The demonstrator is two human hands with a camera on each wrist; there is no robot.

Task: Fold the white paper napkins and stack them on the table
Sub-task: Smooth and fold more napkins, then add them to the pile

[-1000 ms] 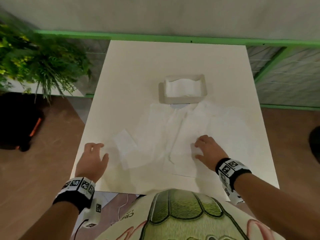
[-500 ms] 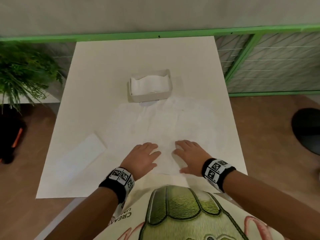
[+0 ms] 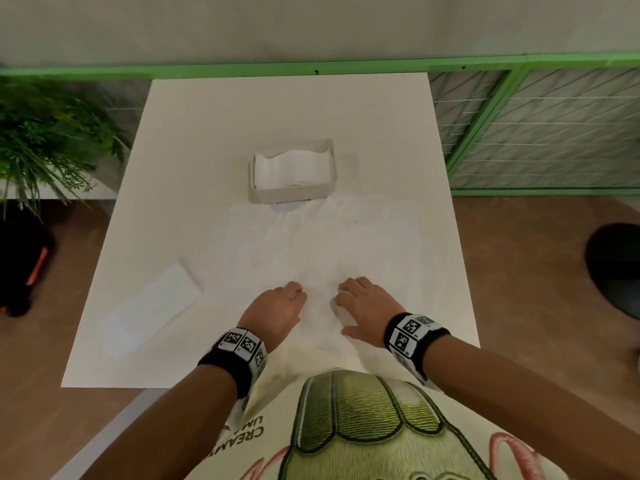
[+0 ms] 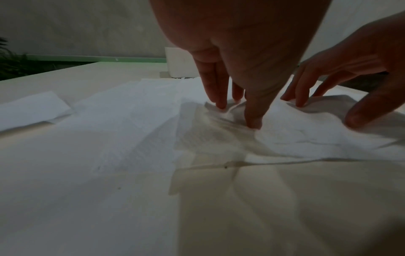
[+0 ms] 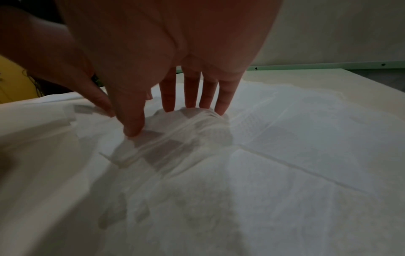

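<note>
Several unfolded white napkins (image 3: 329, 244) lie overlapping in the middle of the white table (image 3: 214, 140). My left hand (image 3: 294, 296) and right hand (image 3: 343, 296) sit side by side on the nearest napkin (image 4: 306, 135), close to the table's near edge. In both wrist views the fingertips (image 4: 220, 104) and thumbs press down on the sheet with fairly straight fingers. The paper (image 5: 188, 124) wrinkles and bulges up between the right hand's (image 5: 171, 119) thumb and fingers. One folded napkin (image 3: 152, 306) lies flat at the near left.
A white cardboard box (image 3: 294, 194) holding more napkins stands behind the spread sheets at mid-table. A green plant (image 3: 45, 140) is left of the table; a green wire fence (image 3: 536, 133) runs behind and right. A dark object (image 3: 616, 268) sits on the floor at right.
My left hand left the folded napkin at the near left and came to the middle beside my right hand. Both hands now press the nearest sheet, which has wrinkled.
</note>
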